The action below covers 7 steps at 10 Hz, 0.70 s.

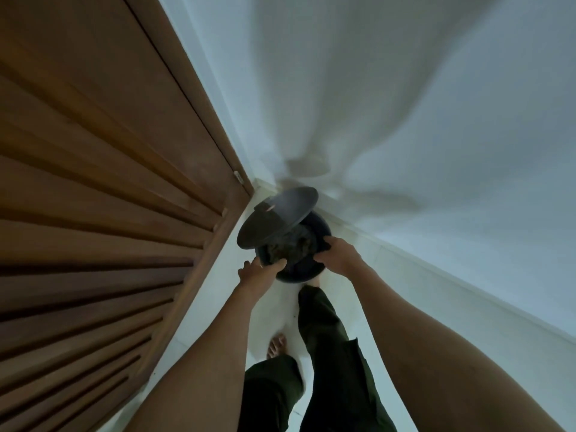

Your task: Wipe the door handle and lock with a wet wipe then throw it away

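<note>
Looking steeply down. Nearest the camera, two bare forearms reach forward and down to a dark round bin (296, 260) on the white floor (358, 310). Below them, dark trouser legs (327, 347); right foot (313, 281) touches the bin's near side, partly hidden by it, left foot (276, 346) bare, well short of the bin.

Left hand (257, 271) at the bin's near-left rim, fingers curled over the edge, thumb outside; gripping the rim. Right hand (338, 255) at the bin's near-right rim, fingers bent over the edge into the dark liner; closed on the rim. Cannot tell if either hand has a wipe in it; no wipe can be made out.

Bin stands upright, mouth facing up toward the camera, long axis vertical. Inside is dark, crumpled contents, too dim to tell what. Lid (277, 216) is raised and tilted, hinged on the bin's far-left side, its flat underside facing the camera, covering the far-left part of the mouth; near part of the mouth is open.

Left of the bin, a brown wooden door (93, 213) with horizontal slats, its frame running down to the floor just beside the bin. Handle and lock not in view. Behind and right of the bin, a white wall (405, 104) with shadows, meeting the floor at a pale skirting (436, 275). Bin sits in the corner between door and wall.
</note>
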### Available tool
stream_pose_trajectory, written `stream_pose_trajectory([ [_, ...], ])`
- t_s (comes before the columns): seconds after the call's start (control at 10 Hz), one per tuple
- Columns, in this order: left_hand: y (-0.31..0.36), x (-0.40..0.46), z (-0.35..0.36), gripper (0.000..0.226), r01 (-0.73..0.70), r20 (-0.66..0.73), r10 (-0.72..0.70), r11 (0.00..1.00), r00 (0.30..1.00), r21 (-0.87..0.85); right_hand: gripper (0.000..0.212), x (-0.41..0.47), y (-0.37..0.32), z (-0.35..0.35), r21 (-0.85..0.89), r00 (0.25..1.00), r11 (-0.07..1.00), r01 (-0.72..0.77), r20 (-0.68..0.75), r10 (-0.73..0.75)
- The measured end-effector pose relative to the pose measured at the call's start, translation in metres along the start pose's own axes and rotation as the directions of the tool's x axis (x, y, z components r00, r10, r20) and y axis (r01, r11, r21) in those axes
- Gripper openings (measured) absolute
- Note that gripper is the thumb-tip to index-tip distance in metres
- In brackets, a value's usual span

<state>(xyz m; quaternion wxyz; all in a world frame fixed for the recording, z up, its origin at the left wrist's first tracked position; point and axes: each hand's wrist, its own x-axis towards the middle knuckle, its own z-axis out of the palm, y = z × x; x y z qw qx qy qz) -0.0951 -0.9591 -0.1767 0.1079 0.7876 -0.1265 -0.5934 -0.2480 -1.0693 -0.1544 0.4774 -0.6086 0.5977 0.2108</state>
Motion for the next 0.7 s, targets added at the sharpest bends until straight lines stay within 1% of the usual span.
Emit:
stream_pose_trajectory([
  [0.1, 0.009, -0.026, -0.01, 0.08, -0.102, -0.078, 0.1, 0.995, 0.992, -0.025, 0.062, -0.023, -0.018, -0.01, -0.019, 0.999, 0.999, 0.048, -0.013, -0.048],
  [0.2, 0.018, -0.061, -0.021, 0.085, -0.181, -0.145, 0.175, 0.983, 0.974, -0.028, 0.06, -0.051, -0.034, -0.017, -0.041, 0.994, 0.994, 0.101, -0.032, -0.103],
  [0.3, 0.022, -0.091, -0.035, 0.069, -0.213, -0.199, 0.216, 0.976, 0.956, 0.038, 0.06, -0.078, -0.047, -0.021, -0.054, 0.989, 0.988, 0.143, -0.023, -0.144],
  [0.4, 0.021, -0.119, -0.05, 0.068, -0.231, -0.264, 0.242, 0.97, 0.934, 0.069, 0.048, -0.108, -0.06, -0.028, -0.067, 0.973, 0.972, 0.225, -0.037, -0.228],
  [0.5, 0.016, -0.137, -0.06, 0.089, -0.274, -0.292, 0.277, 0.96, 0.915, 0.051, 0.052, -0.139, -0.07, -0.037, -0.07, 0.954, 0.957, 0.281, -0.086, -0.286],
  [0.6, 0.019, -0.186, -0.072, 0.085, -0.336, -0.31, 0.323, 0.942, 0.894, 0.013, 0.064, -0.171, -0.077, -0.044, -0.001, 0.941, 0.951, 0.31, -0.147, -0.306],
  [0.7, 0.017, -0.233, -0.08, 0.06, -0.436, -0.372, 0.405, 0.9, 0.835, 0.001, 0.072, -0.197, -0.08, -0.045, 0.079, 0.93, 0.935, 0.344, -0.163, -0.329],
])
